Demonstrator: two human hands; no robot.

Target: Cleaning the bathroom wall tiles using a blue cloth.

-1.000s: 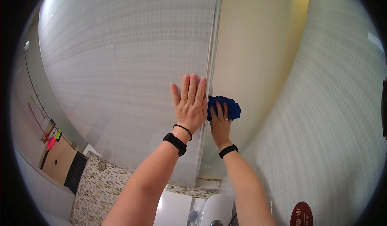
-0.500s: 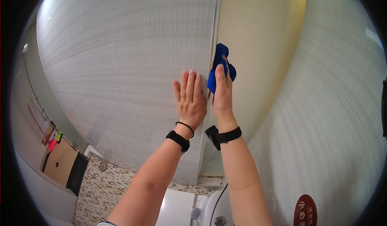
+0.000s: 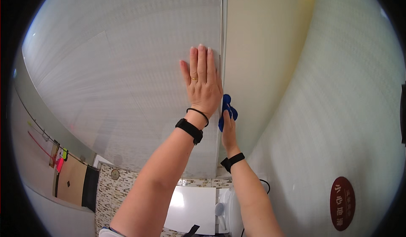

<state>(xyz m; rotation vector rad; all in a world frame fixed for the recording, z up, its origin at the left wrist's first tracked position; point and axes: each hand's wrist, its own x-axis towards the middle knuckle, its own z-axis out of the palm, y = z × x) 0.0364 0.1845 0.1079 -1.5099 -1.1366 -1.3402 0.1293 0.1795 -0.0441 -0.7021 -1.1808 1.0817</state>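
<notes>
My left hand [image 3: 204,84] lies flat against a frosted glass panel [image 3: 139,68], fingers stretched upward, close to the panel's right edge. Lower and to the right, my right hand [image 3: 229,133] is closed on a blue cloth [image 3: 228,108]. The cloth presses against the narrow metal edge strip [image 3: 224,34] of the panel; part of it is hidden by the fingers. Black bands are on both wrists, and a thin black loop circles the left one.
Another frosted panel with a dark red oval sticker [image 3: 342,203] curves along the right. Below are a mosaic tile floor [image 3: 108,192] with a round drain [image 3: 115,174], a white board-like surface [image 3: 192,209] and a white brush-like item [image 3: 220,211]. Colourful cleaning tools [image 3: 61,158] hang far left.
My right hand has slid down along the edge strip with the blue cloth. My left hand has shifted upward on the glass, still flat. The view has also shifted a little.
</notes>
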